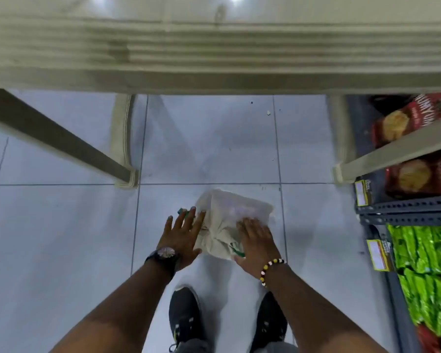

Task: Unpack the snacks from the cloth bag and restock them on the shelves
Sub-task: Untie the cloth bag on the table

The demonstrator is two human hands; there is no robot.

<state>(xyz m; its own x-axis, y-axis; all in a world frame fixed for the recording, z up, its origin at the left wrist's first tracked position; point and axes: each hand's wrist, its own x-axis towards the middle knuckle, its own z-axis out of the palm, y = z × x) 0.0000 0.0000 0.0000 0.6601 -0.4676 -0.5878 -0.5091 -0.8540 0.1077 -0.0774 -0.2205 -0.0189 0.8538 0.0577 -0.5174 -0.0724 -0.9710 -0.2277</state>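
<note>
A cream cloth bag (229, 225) lies crumpled on the pale tiled floor (61, 238), just in front of the person's two dark shoes (186, 317) and below the near edge of a beige plastic table (214, 59) that spans the far part of the view. The left hand (182, 234) is at the left side of the bag with its fingers spread and pointing away, the fingertips at the bag's left edge beside a small green item (182, 211) that peeks out there; whether the hand is pressing on the cloth or just above it cannot be told. A dark wristwatch (164, 253) sits on that wrist. The right hand (255, 240) lies flat on the right part of the bag, fingers loosely apart and gripping nothing, with a bit of green (236, 249) showing at the cloth near its thumb. A bracelet of yellow, black and white beads (270, 270) circles the right wrist. On the right stands a grey metal shelf (402, 207) with price tags on its edges: red snack packs (418, 174) fill the far level and bright green snack packs (428, 271) fill the nearer one. Two table legs (124, 138) stand on the floor, one to the left of the bag and one close to the shelf on the right.
</note>
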